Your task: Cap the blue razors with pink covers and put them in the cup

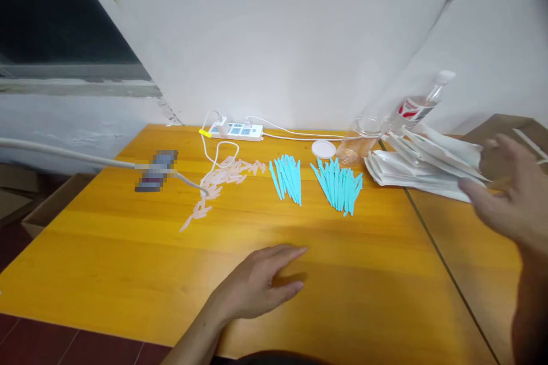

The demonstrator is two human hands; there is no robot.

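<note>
My left hand [261, 280] rests over the front middle of the wooden table [128, 262], fingers apart and holding nothing. On the right, my right hand [505, 188] is raised beside a stack of white paper-like packets [422, 162], thumb and fingers spread, nothing between them. Two bunches of turquoise sticks lie beyond my left hand, one at the middle [287, 178] and one farther right [340, 186]. Left of them, small pale pink pieces [226, 174] are scattered in a loose pile.
A white power strip [240, 131] with cables lies by the wall. A clear jar [355, 142], its white lid [323, 149] and a bottle [417, 108] stand at the back right. A blurred phone-like object [156, 171] lies left under a cable. A cardboard box [509, 125] is far right.
</note>
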